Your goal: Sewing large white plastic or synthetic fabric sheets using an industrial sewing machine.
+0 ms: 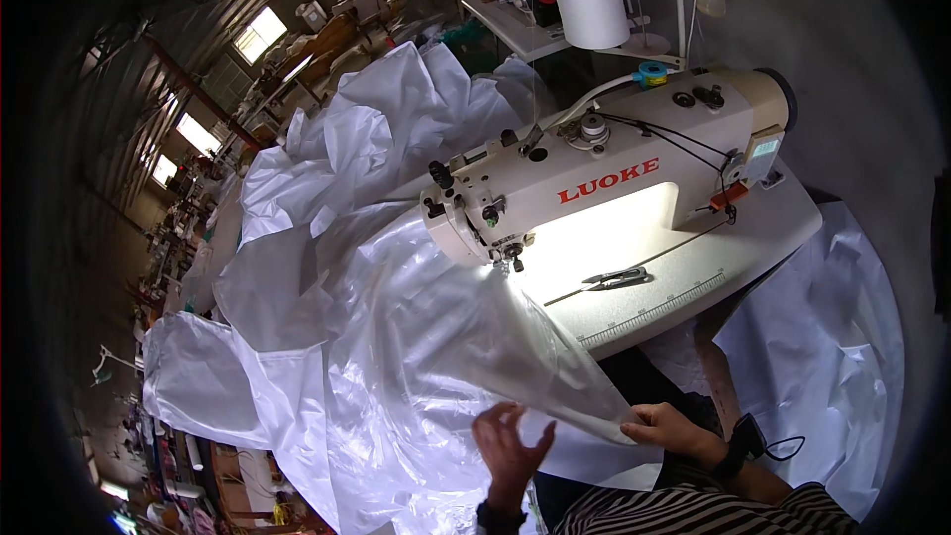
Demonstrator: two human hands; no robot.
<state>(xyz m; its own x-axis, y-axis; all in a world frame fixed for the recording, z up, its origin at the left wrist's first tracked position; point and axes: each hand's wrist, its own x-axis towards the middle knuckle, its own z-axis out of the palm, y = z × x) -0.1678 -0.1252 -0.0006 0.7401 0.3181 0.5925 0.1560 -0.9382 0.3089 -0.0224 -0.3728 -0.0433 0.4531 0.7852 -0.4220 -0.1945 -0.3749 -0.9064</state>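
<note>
A large white, glossy plastic-like sheet (pixel 416 337) lies in folds over the left part of the sewing table and hangs toward me. Its upper edge runs under the needle area of a white sewing machine (pixel 634 159). My right hand (pixel 676 431) pinches the sheet's edge between thumb and fingers at the near right corner. Just left of it, my left hand (pixel 510 444) is raised over the sheet, its fingers curled but apart from the thumb, with nothing visible between them. Small grey thread snips (pixel 616 279) rest on the lit machine bed, beyond both hands.
A white thread cone (pixel 592 15) stands behind the machine. More white sheeting (pixel 817 337) hangs at the right, and a heap of it (pixel 376 129) is piled behind on the left. The table edge (pixel 684 302) carries a printed ruler. Cluttered workshop benches fill the far left.
</note>
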